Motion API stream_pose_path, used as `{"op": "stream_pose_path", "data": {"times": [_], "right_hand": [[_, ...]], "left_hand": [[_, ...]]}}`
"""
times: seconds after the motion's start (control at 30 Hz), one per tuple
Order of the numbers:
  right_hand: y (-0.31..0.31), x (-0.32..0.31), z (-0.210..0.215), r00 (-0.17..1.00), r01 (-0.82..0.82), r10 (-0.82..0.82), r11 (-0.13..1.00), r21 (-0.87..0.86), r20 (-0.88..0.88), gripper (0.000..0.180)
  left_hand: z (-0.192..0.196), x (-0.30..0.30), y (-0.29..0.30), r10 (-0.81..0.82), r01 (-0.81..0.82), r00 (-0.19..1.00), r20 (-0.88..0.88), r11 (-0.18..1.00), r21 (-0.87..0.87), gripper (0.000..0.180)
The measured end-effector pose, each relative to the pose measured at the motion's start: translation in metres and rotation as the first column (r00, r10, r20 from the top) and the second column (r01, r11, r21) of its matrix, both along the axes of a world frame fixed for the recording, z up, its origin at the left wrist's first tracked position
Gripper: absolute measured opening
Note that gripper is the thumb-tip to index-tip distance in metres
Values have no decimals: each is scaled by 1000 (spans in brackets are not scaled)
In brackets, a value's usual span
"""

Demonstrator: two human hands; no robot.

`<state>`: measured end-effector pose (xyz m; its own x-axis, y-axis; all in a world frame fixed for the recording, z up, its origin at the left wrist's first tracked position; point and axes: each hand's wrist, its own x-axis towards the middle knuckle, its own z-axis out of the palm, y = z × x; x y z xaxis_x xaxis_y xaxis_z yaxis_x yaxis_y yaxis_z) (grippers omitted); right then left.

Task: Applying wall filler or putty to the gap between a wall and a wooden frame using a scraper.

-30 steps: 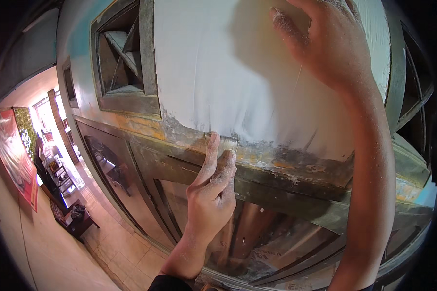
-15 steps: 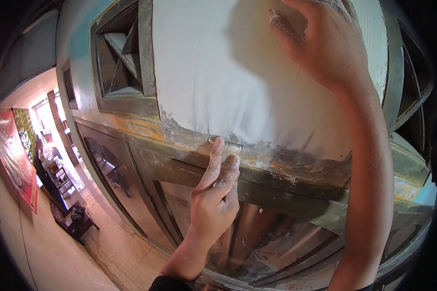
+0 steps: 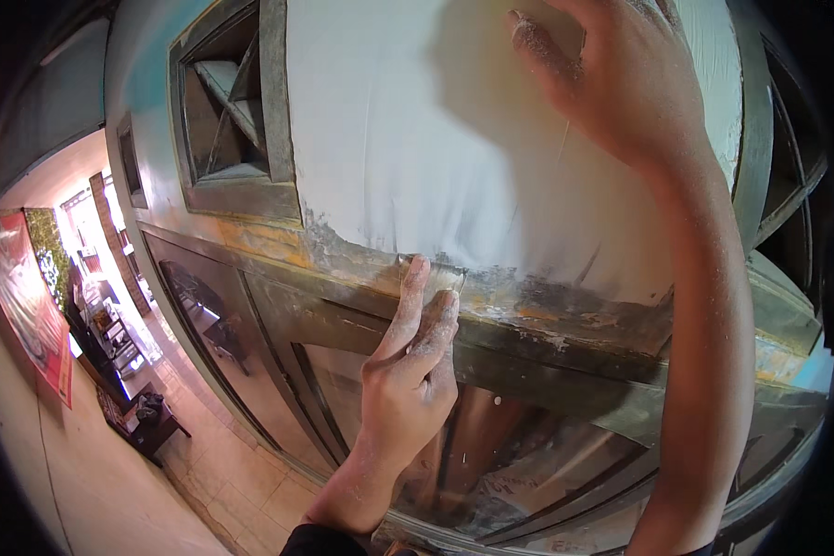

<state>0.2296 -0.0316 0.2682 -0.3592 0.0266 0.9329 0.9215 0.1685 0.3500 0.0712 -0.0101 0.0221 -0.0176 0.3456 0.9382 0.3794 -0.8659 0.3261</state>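
Note:
My left hand [image 3: 408, 371], dusted with white powder, is closed on a thin flat scraper blade [image 3: 443, 275]. The blade's wide edge meets the wall just above a wooden ledge, at the lower border of a white plastered panel [image 3: 371, 120]. Two of its fingertips press along the blade; the rest of its grip is hidden behind the hand. Higher up, my right hand [image 3: 621, 79] is raised before the panel, its thumb apart and powdery. The picture's top edge cuts off its fingertips, and a shadow falls on the plaster beside it.
A dark window frame with crossed bars [image 3: 236, 102] lies left of the panel, another [image 3: 792, 167] to the right. Below the ledge [image 3: 565, 338], bare and flaking, are framed glass panes [image 3: 519, 463]. Far left, a tiled floor [image 3: 241, 496] and a small dark table [image 3: 153, 431] show.
The left hand and blade have shifted very slightly at the panel's lower border. The right hand has barely moved.

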Motion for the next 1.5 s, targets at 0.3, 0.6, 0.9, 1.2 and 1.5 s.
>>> {"op": "stream_pose_path", "data": {"times": [0.3, 0.6, 0.9, 1.2, 1.5], "right_hand": [[6, 3, -2, 1000, 25, -25, 999, 34, 18, 40], [8, 2, -1, 998, 56, -57, 998, 6, 21, 40], [10, 9, 0, 993, -59, 44, 989, 134, 113, 38], [12, 9, -3, 989, -117, 103, 984, 137, 104, 33], [10, 6, -3, 990, -112, 101, 987, 117, 102, 31]], "left_hand": [[11, -2, -11, 50, -53, 995, -84, 998, -32, 46], [8, 2, -9, 41, -43, 998, -42, 998, -46, 46], [9, 3, -10, 47, -46, 996, -82, 999, 6, 50], [3, 5, -14, -4, -1, 998, -68, 997, -73, 48], [7, 9, -15, 14, -15, 998, -58, 1000, -9, 44]]}}
